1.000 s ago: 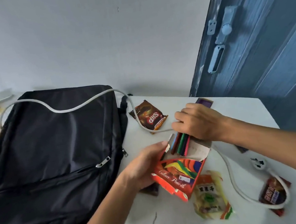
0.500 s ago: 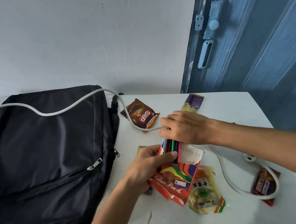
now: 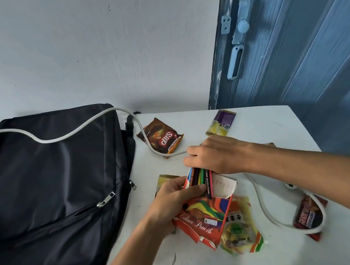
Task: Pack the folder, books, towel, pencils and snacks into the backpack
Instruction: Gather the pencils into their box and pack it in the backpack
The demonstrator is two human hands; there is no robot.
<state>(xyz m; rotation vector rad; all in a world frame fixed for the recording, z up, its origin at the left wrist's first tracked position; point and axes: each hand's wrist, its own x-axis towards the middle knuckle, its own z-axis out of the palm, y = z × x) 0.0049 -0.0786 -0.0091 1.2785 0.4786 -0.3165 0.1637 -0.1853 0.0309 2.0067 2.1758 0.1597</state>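
Left hand (image 3: 173, 196): curled round the upper end of the pencil box (image 3: 205, 219), thumb laid across its open mouth, steadying it on the table (image 3: 268, 124).

Right hand (image 3: 215, 156): fingers bent down over the far ends of the colour pencils (image 3: 201, 179); it appeared to be pressing them into the box. Whether the fingers pinched the pencils or only pushed on them could not be told.

Colour pencils: between the two hands, partly inside the box, ends projecting past the raised flap.

Backpack (image 3: 49, 182): black, lay flat to the left of the left hand; front zip looked closed. Contents not visible.

Snacks, all on the table outside the bag: brown Sip packet (image 3: 163, 138) beyond the right hand's fingertips; purple-and-yellow packet (image 3: 221, 121) beyond the right hand; yellow sachet (image 3: 240, 228) partly under the box, near side of the left hand; dark candy bar (image 3: 307, 217) under the right forearm; the corner of a further wrapper (image 3: 163, 179) just beyond the left hand.

White cable (image 3: 59, 138): ran over the backpack and table, passing under the right hand.

Folder, books, towel: not seen; possibly already packed, not confirmable.

Progress, as judged: pencils being boxed and not yet packed; all visible snacks remained to go in.
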